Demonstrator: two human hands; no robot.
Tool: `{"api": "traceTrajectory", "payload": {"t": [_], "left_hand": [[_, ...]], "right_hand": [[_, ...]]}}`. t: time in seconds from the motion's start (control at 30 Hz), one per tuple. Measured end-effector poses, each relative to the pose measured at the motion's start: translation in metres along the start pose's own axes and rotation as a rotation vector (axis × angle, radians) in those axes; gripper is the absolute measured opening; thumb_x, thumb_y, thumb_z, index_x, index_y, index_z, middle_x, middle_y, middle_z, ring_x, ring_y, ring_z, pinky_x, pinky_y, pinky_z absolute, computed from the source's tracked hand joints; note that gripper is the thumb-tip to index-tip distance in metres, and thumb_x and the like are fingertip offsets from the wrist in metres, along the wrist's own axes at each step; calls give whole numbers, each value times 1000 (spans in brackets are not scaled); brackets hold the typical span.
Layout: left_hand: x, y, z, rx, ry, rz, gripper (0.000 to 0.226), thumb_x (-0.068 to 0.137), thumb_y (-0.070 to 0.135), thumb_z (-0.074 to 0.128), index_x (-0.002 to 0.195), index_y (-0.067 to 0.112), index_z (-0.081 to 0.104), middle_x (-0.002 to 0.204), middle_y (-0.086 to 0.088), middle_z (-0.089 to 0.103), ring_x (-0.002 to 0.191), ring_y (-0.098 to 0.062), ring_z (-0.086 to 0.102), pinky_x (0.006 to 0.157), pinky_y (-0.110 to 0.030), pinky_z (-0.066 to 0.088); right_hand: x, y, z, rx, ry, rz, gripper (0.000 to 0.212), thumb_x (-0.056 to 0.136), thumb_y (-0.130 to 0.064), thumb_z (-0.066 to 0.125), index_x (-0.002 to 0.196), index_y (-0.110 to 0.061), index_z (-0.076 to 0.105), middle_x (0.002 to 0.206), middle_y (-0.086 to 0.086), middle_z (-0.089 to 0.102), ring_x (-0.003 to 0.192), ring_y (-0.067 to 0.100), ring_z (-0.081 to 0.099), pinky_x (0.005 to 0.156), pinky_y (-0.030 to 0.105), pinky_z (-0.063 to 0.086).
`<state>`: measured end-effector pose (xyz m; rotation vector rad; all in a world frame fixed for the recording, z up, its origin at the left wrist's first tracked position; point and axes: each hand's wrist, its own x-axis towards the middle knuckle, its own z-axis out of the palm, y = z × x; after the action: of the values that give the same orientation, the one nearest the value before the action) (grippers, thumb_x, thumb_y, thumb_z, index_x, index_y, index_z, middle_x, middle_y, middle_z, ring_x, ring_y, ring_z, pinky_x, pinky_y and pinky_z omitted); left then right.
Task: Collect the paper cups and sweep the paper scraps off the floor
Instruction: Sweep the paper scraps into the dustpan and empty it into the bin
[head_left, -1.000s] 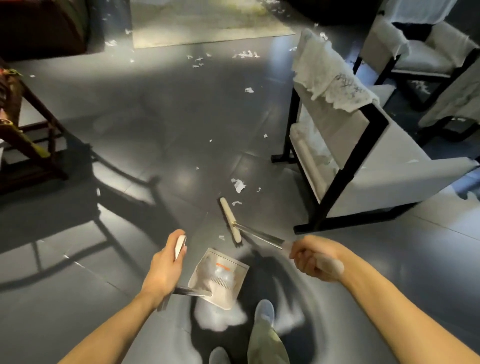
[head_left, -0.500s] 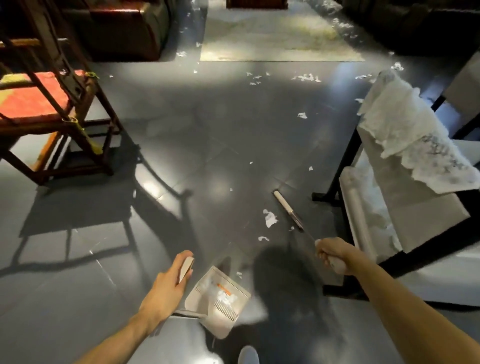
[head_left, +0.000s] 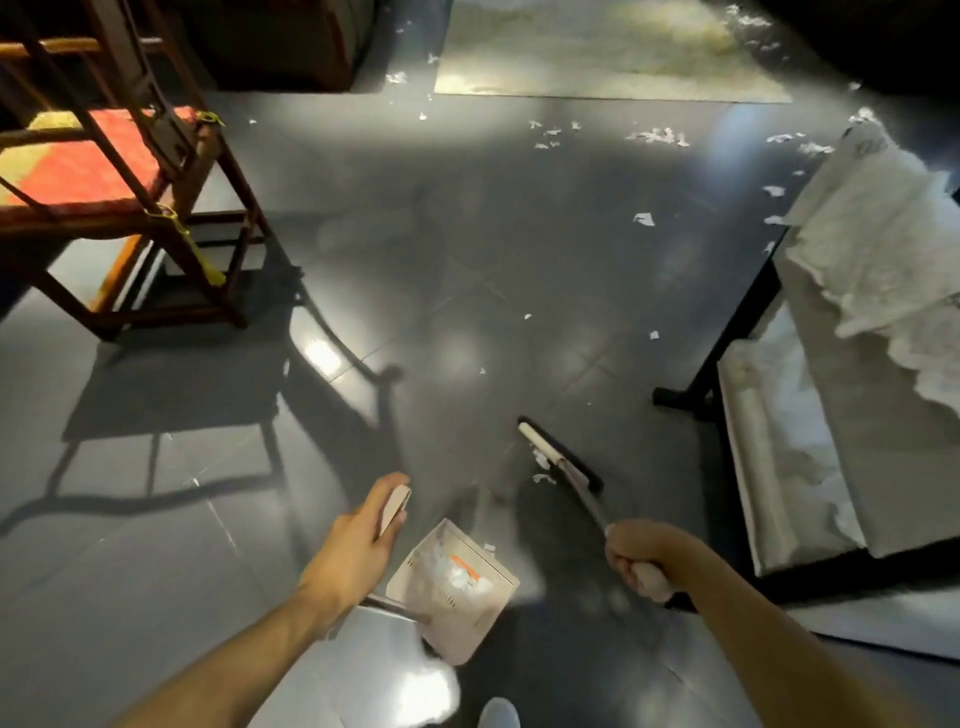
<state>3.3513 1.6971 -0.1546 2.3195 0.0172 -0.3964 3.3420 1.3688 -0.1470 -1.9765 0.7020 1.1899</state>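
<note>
My left hand (head_left: 358, 540) grips the pale handle of a beige dustpan (head_left: 457, 587), which holds white paper scraps and sits low in front of me. My right hand (head_left: 641, 556) grips the handle of a broom whose long pale head (head_left: 545, 449) rests on the dark tiled floor just ahead of the pan. A few white scraps (head_left: 543, 475) lie against the broom head. More paper scraps (head_left: 657, 136) are scattered farther off across the floor, toward the rug. No paper cup is in view.
A wooden chair with a red seat (head_left: 104, 171) stands at the left. A black-framed pale chair (head_left: 841, 395) draped with white cloth stands at the right. A light rug (head_left: 597, 52) lies at the far end. My shoe (head_left: 498, 714) shows at the bottom edge.
The view has swung left and forward, bringing the wooden chair into sight. The broom head has shifted right of the scraps and drawn closer to the dustpan. Both grips are unchanged.
</note>
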Motion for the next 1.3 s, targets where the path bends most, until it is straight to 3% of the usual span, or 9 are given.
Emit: {"api": "traceTrajectory", "payload": {"t": [0.13, 0.2, 0.27, 0.33, 0.57, 0.67, 0.8, 1.0, 1.3], "left_hand": [[-1, 5, 5, 2, -21, 46, 31, 98, 33, 45, 113, 58, 35, 89, 3, 60, 71, -10, 59, 58, -19, 44], [-4, 6, 2, 13, -12, 72, 32, 98, 31, 45, 112, 58, 34, 85, 4, 59, 68, -9, 57, 55, -19, 41], [-7, 1, -1, -4, -16, 90, 33, 98, 29, 45, 114, 56, 35, 88, 2, 60, 72, -14, 57, 61, -29, 44], [-12, -5, -6, 0, -38, 118, 30, 98, 30, 45, 116, 52, 36, 88, -1, 60, 71, -22, 57, 67, -34, 46], [-40, -47, -42, 10, -40, 156, 30, 97, 32, 45, 116, 53, 36, 93, -1, 63, 78, -21, 56, 73, -31, 41], [-45, -59, -61, 12, -23, 144, 33, 97, 31, 46, 114, 57, 35, 96, 1, 62, 79, -23, 57, 73, -33, 43], [-38, -61, -83, 15, 35, 162, 34, 96, 27, 49, 116, 52, 37, 98, 0, 62, 83, -27, 56, 79, -33, 42], [8, -42, -104, 28, 72, 192, 30, 97, 28, 48, 122, 42, 40, 84, -4, 60, 73, -24, 56, 71, -32, 42], [150, 14, -114, 54, 81, 136, 29, 99, 32, 43, 126, 42, 38, 89, -4, 59, 76, -21, 57, 69, -32, 44]], "right_hand": [[-50, 2, 42, 23, -119, 41, 24, 92, -7, 40, 71, -6, 51, 53, 4, 49, 45, 11, 44, 48, 23, 40], [-72, 9, 65, 109, -146, 91, 15, 89, -8, 46, 95, -4, 60, 49, 2, 50, 43, 10, 44, 47, 23, 42], [-89, 16, 82, 234, -171, 135, 38, 86, -5, 49, 123, -6, 56, 48, 1, 50, 40, 7, 43, 43, 20, 41], [-105, 19, 93, 396, -225, 163, 47, 86, 0, 48, 132, -8, 52, 45, 0, 48, 35, 4, 41, 36, 16, 37], [-160, 9, 122, 604, -215, 207, 35, 91, 0, 42, 118, -14, 58, 38, -1, 40, 25, 3, 36, 26, 13, 29], [-170, 1, 122, 707, -246, 171, 21, 96, -4, 35, 100, -19, 49, 40, -1, 36, 25, 4, 33, 25, 11, 26], [-165, -18, 110, 737, -267, 163, 23, 94, -2, 30, 88, -17, 46, 38, -2, 39, 24, 4, 36, 25, 10, 28], [-125, -53, 73, 920, -282, 113, 29, 94, -3, 32, 68, -8, 42, 37, 1, 40, 23, 7, 39, 25, 11, 31], [-28, -133, -45, 1103, -136, 0, 10, 90, 4, 43, 99, 3, 48, 47, 4, 46, 28, 5, 41, 26, 12, 32]]}}
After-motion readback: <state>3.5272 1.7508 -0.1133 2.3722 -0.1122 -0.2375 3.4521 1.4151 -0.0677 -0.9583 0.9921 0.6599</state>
